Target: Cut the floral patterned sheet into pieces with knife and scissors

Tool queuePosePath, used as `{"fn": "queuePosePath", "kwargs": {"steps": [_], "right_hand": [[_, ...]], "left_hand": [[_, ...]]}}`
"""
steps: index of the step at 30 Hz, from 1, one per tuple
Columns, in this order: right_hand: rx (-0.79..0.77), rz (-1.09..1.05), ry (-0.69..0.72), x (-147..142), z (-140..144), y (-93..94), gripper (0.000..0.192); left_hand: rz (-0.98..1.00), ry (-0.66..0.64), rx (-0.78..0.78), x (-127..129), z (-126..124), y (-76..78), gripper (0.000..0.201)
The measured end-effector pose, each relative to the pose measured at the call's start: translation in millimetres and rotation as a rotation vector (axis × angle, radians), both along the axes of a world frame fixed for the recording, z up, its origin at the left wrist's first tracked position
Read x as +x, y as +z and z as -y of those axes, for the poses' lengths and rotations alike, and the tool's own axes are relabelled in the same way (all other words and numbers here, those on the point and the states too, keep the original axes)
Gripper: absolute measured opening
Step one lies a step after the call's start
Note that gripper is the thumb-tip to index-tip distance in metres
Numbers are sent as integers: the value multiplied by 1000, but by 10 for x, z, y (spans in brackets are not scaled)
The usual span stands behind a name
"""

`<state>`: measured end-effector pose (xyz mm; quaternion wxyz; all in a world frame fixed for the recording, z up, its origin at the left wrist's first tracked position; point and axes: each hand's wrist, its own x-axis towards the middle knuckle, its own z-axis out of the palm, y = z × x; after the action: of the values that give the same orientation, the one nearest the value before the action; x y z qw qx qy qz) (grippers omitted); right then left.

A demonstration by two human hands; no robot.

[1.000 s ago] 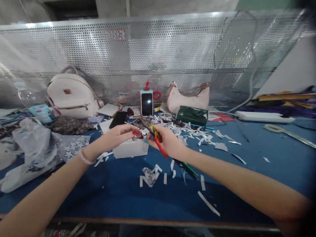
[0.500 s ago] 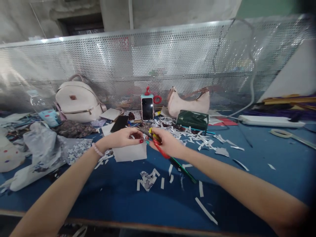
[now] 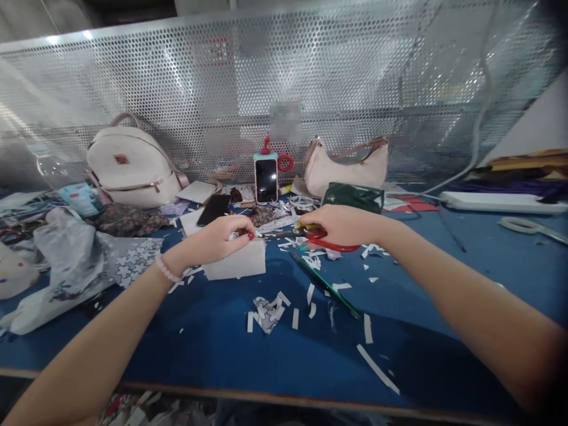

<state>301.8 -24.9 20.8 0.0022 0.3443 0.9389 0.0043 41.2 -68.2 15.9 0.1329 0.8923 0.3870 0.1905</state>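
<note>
My right hand (image 3: 339, 228) grips scissors (image 3: 331, 244) with red and yellow handles, their dark blades pointing left toward my other hand. My left hand (image 3: 224, 236), a pale bead bracelet on its wrist, is closed in a pinch near the blade tips. What sits between those fingers is too small to make out; a bit of white shows there. Just below it a white sheet of paper (image 3: 237, 263) lies on the blue table (image 3: 199, 349). A green pen-like stick (image 3: 328, 287) rests slantwise below my right hand. Patterned scraps (image 3: 268, 313) and white paper strips (image 3: 377, 367) are scattered nearby.
Along the back stand a white backpack (image 3: 133, 165), a propped phone (image 3: 266, 180), a pale handbag (image 3: 348, 168) and a dark green pouch (image 3: 355, 196). Another dark phone (image 3: 213, 210) lies behind my left hand. Crumpled patterned fabric (image 3: 66, 242) and a bottle (image 3: 77, 195) are at left, a power strip (image 3: 501, 202) at right.
My right hand has moved right with the scissors, away from my left hand, and the blades now lie nearly level. My left hand stays pinched above the white sheet. The view has tilted down slightly.
</note>
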Motion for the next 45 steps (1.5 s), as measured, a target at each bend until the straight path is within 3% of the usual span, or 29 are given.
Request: {"fn": "queuePosePath", "kwargs": {"steps": [9,24,37,40,45], "right_hand": [[69,80,-87,-81,96,15,11],[177,85,-141,-192,243,110,14],[165,92,-162,-257,241,51,18],[146,108,-151,-276,246,48,20],[134,120,-149,-301,275,56,26]], "left_hand": [[-62,-2,156,16,35,-12,16],[67,94,129,27,60,-18,19],[140,94,238,25,69,-55,19],[133,109,191,14,69,-19,20],[50,79,-32,-74,76,14,18]]}}
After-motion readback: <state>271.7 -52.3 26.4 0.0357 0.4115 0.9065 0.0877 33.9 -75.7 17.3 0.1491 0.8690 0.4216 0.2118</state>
